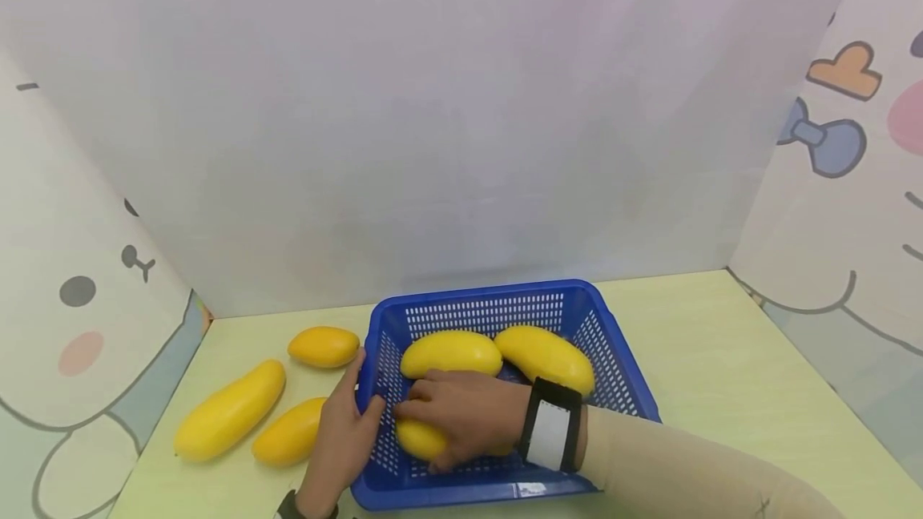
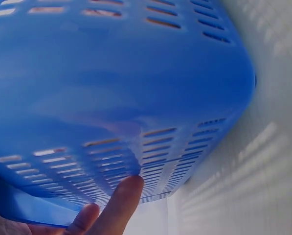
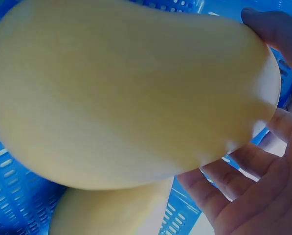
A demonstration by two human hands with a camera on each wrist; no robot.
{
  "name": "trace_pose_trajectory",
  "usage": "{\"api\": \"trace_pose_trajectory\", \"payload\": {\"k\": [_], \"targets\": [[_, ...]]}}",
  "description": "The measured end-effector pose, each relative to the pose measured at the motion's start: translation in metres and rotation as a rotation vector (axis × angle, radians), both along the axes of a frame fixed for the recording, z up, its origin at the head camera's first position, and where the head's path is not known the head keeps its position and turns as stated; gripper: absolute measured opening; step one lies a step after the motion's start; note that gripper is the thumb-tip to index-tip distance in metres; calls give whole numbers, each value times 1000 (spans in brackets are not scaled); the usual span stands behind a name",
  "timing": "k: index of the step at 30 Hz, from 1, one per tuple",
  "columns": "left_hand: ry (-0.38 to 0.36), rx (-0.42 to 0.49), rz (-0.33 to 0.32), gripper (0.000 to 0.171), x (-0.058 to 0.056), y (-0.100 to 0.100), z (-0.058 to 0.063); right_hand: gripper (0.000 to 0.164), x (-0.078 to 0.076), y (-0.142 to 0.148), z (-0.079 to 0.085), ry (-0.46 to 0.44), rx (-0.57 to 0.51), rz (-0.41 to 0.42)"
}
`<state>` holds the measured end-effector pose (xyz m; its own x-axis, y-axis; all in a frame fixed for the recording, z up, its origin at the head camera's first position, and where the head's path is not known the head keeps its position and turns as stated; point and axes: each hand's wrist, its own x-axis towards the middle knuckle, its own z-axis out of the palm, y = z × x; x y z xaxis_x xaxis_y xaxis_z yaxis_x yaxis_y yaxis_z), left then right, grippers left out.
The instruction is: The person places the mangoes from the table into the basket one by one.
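A blue plastic basket (image 1: pixel 433 496) with slotted walls stands on the table. My left hand (image 1: pixel 342 435) holds its left rim, the thumb over the edge and the fingers (image 2: pixel 119 203) along the outer wall. Inside the basket, my right hand (image 1: pixel 476 411) grips a yellow mango (image 1: pixel 421 439) near the front left, thumb on one side and fingers on the other. That mango (image 3: pixel 126 98) fills much of the right wrist view, its far end outside the hand's grasp. Behind the hand in the basket lie a plump mango (image 1: pixel 452 353) and a longer mango (image 1: pixel 550 357).
Left of the basket, on the pale green table (image 1: pixel 728 391), lie a small orange-yellow mango (image 1: pixel 324 346), a long mango (image 1: pixel 231 411) and another mango (image 1: pixel 290 431) partly behind my left hand. A white back wall (image 1: pixel 461 142) and cartoon-printed side panels (image 1: pixel 829 207) enclose the table.
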<state>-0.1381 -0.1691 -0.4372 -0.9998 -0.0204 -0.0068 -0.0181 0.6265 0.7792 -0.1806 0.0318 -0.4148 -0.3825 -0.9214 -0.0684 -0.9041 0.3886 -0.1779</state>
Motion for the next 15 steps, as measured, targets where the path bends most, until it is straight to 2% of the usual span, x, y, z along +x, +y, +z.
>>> {"api": "trace_pose_trajectory", "payload": {"k": [15], "targets": [[-11, 7, 4, 65, 0, 1, 1, 71, -2, -3, -5, 52, 35, 32]]}}
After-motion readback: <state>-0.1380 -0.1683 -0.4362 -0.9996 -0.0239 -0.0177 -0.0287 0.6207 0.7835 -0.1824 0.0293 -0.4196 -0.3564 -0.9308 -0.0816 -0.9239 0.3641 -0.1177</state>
